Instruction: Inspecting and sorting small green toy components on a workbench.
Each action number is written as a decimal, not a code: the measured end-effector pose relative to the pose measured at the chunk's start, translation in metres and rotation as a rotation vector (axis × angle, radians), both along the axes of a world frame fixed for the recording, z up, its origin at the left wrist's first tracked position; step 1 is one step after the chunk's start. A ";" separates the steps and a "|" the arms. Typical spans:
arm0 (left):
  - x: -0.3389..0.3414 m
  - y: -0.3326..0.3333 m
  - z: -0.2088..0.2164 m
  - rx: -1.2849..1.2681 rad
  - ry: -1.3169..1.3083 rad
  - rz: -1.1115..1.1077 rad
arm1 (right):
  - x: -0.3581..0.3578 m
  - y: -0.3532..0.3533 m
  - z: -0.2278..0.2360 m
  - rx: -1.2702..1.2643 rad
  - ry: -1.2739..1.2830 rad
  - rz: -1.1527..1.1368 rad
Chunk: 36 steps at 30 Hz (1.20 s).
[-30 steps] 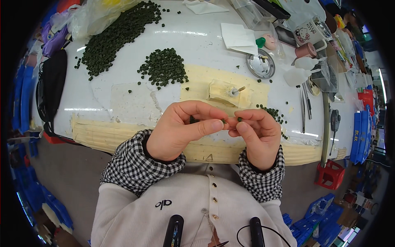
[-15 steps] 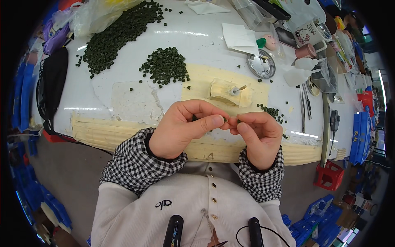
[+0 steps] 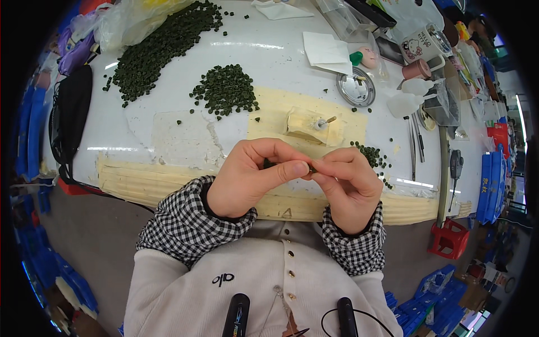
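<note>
My left hand (image 3: 250,177) and my right hand (image 3: 352,182) meet above the near edge of the table, fingertips pinched together. Between the tips sits a small dark green piece (image 3: 311,169), mostly covered by the fingers. Another bit of dark green shows under the curled fingers of my left hand. Just beyond the hands stands a tape-wrapped block (image 3: 303,128) with a thin peg rising from it. A small scatter of dark green pieces (image 3: 370,154) lies beside my right hand.
A large heap of dark green pieces (image 3: 151,56) and a smaller heap (image 3: 224,90) lie at the far left. Right of the block are a round metal lid (image 3: 356,87), white squeeze bottles (image 3: 403,105) and tweezers (image 3: 412,149). A black mask-like cloth (image 3: 73,118) lies at the left edge.
My right hand has moved slightly left and its fingertips have closed in against the left ones. The gap between the fingertips is smaller; the heaps have not moved.
</note>
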<state>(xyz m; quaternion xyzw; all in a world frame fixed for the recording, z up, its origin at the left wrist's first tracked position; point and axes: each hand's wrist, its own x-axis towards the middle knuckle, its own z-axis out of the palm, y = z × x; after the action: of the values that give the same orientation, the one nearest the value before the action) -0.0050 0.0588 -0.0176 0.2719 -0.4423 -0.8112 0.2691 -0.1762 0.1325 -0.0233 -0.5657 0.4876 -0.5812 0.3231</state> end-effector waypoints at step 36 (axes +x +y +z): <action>0.000 0.008 0.003 -0.779 -0.282 0.349 | 0.004 -0.001 0.004 -0.135 0.303 -0.005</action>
<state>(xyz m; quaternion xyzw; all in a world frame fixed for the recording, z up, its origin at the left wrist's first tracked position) -0.0051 0.0667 -0.0149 0.3288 -0.6946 -0.4817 0.4211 -0.1720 0.1318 -0.0192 -0.6659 0.4921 -0.5216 0.2057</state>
